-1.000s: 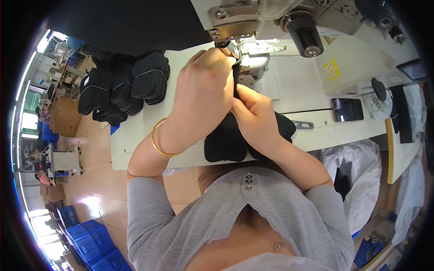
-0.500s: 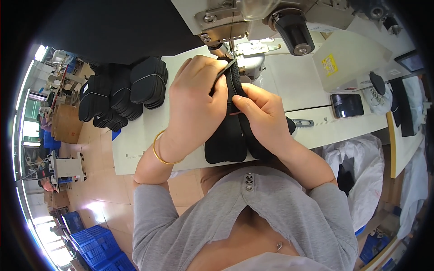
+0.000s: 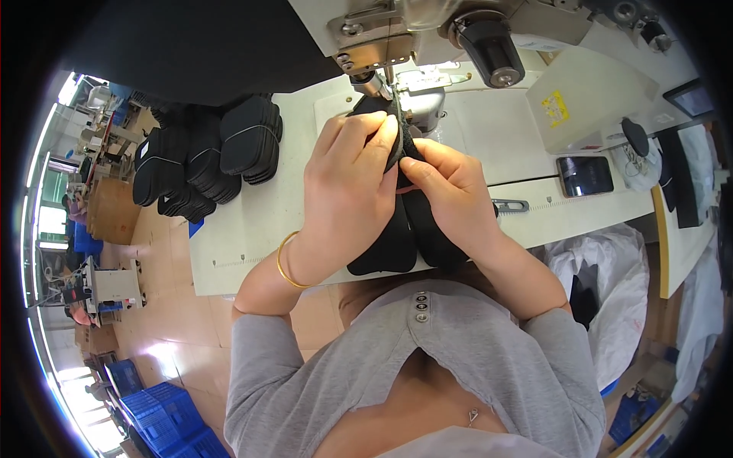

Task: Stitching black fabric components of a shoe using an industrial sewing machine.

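A black padded fabric piece (image 3: 379,250) hangs from the sewing machine (image 3: 379,53) toward the table's front edge. Its upper end lies beneath the needle area. My left hand (image 3: 351,179) is closed on the left side of the piece, fingertips pinching its folded edge just below the presser foot. Close beside it, my right hand (image 3: 452,187) pinches the fabric's right edge between thumb and forefinger. Both hands cover much of the piece's middle. By my right wrist lies a grey metal tool (image 3: 513,206), partly hidden, perhaps a small cutter.
Bundles of black padded pieces (image 3: 250,139), tied with bands, stand at the table's left. A phone (image 3: 586,177) rests on the right of the white table (image 3: 252,248). White bags (image 3: 603,290) hang at the right, and blue crates (image 3: 164,416) stand on the floor at lower left.
My left hand has shifted right and slightly down, its fingers now curled over the fabric's edge. The upper end of the piece has turned and shows more of its flat side.
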The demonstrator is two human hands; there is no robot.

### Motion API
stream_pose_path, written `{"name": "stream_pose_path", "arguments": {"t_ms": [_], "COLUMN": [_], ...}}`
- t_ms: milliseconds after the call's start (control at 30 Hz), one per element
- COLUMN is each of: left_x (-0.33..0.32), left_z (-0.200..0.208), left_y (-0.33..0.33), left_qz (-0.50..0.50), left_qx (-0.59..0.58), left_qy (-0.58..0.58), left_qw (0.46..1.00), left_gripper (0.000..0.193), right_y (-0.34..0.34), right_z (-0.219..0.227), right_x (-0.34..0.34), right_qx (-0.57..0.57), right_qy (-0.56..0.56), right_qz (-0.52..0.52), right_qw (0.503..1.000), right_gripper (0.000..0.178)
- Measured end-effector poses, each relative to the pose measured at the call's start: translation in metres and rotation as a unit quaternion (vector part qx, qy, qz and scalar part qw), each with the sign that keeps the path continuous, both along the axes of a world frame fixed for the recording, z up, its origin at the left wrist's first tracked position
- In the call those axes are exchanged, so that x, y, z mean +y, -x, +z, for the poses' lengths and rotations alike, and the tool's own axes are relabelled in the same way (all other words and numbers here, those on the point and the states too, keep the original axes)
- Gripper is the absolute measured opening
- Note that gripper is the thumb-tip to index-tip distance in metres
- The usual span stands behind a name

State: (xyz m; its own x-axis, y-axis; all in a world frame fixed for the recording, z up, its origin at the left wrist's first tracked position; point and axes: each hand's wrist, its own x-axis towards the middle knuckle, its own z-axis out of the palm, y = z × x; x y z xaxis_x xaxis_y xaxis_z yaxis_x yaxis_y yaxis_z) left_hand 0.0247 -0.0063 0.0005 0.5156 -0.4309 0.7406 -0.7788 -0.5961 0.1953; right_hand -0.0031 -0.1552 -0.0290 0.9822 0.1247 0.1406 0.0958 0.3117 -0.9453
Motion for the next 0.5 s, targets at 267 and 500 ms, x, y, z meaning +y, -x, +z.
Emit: {"name": "stream_pose_path", "arguments": {"t_ms": [267,500], "left_x": [0.0,-0.003], "left_z": [-0.006,-0.012], "left_y": [0.009,0.01], "left_qz": [-0.015,-0.015], "left_qx": [-0.023,-0.063], "left_qy": [0.021,0.007], "left_qw": [0.999,0.998], "left_gripper": [0.03,0.036], "right_y": [0.007,0.008], "right_z": [0.001,0.002], "right_x": [-0.008,-0.007], "right_qx": [-0.027,-0.041], "right_qy": [0.059,0.071], "right_qz": [-0.001,0.0], "right_qw": [0.998,0.997], "right_gripper": [0.023,0.023]}}
